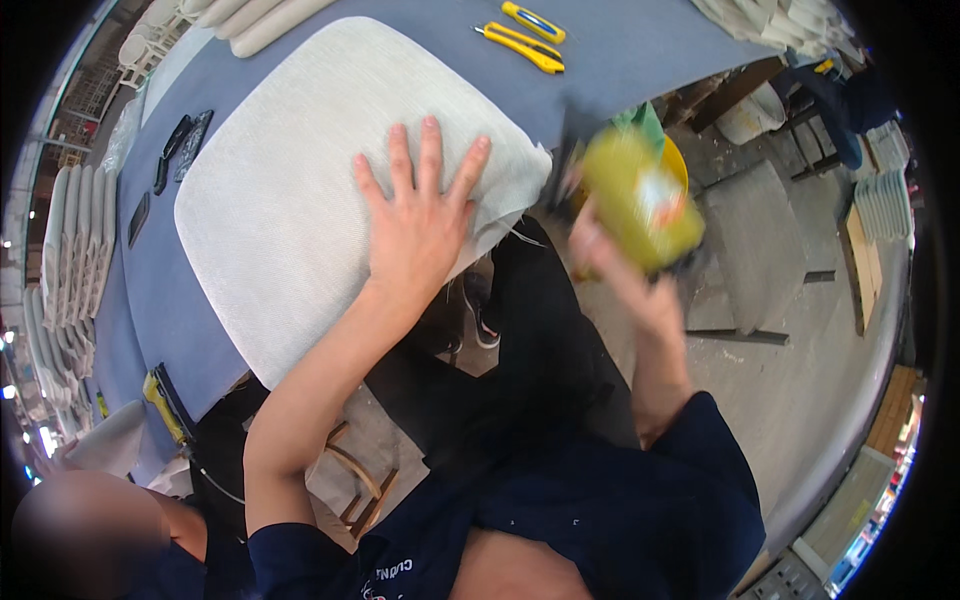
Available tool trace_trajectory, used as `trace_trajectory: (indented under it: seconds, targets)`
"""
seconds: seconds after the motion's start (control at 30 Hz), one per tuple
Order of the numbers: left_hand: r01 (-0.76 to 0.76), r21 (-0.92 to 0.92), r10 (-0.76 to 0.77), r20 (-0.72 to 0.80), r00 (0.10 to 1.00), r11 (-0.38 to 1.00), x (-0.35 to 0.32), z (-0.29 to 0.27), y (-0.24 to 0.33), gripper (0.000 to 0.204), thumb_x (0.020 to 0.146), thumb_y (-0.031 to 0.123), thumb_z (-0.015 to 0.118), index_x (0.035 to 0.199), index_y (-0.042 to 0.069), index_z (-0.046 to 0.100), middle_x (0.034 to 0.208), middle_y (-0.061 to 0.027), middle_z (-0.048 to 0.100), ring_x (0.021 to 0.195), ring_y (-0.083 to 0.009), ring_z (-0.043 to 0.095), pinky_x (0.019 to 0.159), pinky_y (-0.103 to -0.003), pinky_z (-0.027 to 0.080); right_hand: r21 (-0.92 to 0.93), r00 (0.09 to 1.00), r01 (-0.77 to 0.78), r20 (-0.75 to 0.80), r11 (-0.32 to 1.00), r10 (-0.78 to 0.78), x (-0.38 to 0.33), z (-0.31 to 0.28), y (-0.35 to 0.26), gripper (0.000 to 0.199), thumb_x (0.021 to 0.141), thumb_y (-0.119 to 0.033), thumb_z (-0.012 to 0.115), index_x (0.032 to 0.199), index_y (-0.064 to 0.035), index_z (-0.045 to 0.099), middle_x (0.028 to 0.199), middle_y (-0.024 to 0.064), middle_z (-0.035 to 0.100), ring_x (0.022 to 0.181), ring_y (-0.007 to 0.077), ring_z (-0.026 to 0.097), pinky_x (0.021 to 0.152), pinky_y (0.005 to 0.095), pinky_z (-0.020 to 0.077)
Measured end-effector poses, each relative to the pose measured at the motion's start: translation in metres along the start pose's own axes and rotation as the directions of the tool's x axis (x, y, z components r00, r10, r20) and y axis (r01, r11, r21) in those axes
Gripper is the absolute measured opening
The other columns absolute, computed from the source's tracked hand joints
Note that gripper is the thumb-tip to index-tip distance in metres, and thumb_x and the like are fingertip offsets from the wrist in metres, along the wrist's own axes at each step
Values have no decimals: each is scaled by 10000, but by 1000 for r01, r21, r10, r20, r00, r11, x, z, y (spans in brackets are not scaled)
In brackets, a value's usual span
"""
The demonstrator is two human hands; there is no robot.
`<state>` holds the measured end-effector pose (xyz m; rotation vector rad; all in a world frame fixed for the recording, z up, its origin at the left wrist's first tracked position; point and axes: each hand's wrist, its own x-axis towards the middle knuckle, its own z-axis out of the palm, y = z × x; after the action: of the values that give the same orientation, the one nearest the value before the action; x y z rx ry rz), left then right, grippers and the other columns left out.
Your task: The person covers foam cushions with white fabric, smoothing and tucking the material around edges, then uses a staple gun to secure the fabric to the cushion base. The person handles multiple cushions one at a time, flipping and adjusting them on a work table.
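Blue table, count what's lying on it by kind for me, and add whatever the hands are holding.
Grey seat cushion, under the left hand: 1
Yellow utility knives: 2
Dark flat objects near the far-left edge, blurred, roughly: 3
Yellow-green tool, motion-blurred, in the right hand: 1
Total: about 7

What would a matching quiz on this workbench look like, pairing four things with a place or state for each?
Things:
1. left hand
2. right hand
3. utility knives
4. seat cushion

States:
A. yellow, lying at the far end of the table
B. pale grey, lying on the blue tabletop
C. spread flat on the cushion
D. gripping a blurred yellow-green can

Pairs: 1-C, 2-D, 3-A, 4-B
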<state>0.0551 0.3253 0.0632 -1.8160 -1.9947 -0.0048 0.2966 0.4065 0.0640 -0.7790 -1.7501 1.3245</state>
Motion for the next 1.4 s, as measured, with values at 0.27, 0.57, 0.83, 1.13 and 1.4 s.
trace_trajectory:
  seconds: [0.27, 0.57, 0.83, 1.13, 1.4]
  targets:
    - [-26, -14, 26, 30, 999, 1000, 6, -3, -1, 951, 887, 291, 827, 1700, 337, 337, 1716, -213, 324, 1526, -478, 389, 1131, -759, 361, -170, 991, 133, -3, 976, -136, -50, 75, 68, 445, 766, -122, 897, 1136, 1, 682, 848, 116, 738, 733, 255, 744, 716, 313, 543]
    - [-10, -19, 11, 86, 996, 1000, 5, -9, 0, 1007, 847, 273, 846, 1705, 348, 323, 1722, -225, 311, 1540, -492, 364, 1150, -768, 330, 105, 996, 1, 91, 994, -10, -34, 77, 70, 395, 789, -110, 847, 1127, 12, 681, 792, 161, 693, 671, 316, 700, 651, 335, 522]
    - [23, 21, -24, 53, 998, 1000, 7, -8, 0, 981, 871, 338, 832, 1706, 349, 317, 1722, -227, 319, 1546, -493, 354, 1170, -761, 313, 37, 991, 105, 78, 994, -107, -21, 75, 76, 277, 828, -68, 810, 1069, 28, 713, 855, 157, 741, 724, 305, 735, 712, 351, 561]
    - [233, -474, -232, 62, 971, 849, -101, -66, -55, 625, 1039, 365, 671, 1625, 224, 504, 1735, -180, 365, 1597, -445, 312, 1274, -669, 212, -48, 992, -88, -90, 995, 84, 57, -41, 13, 356, 900, -201, 861, 1184, -18, 748, 836, -10, 721, 630, 77, 618, 535, 257, 492]
    - [574, -722, -803, 43, 594, 386, -209, -53, -88, 441, 1087, 241, 566, 1498, 101, 648, 1728, -182, 386, 1601, -381, 337, 1304, -498, 245, -881, 968, 94, -28, 464, -248, 220, -117, 49, 580, 983, -392, 721, 1477, -117, 595, 1260, 260, 729, 1193, 461, 678, 1021, 543, 515]
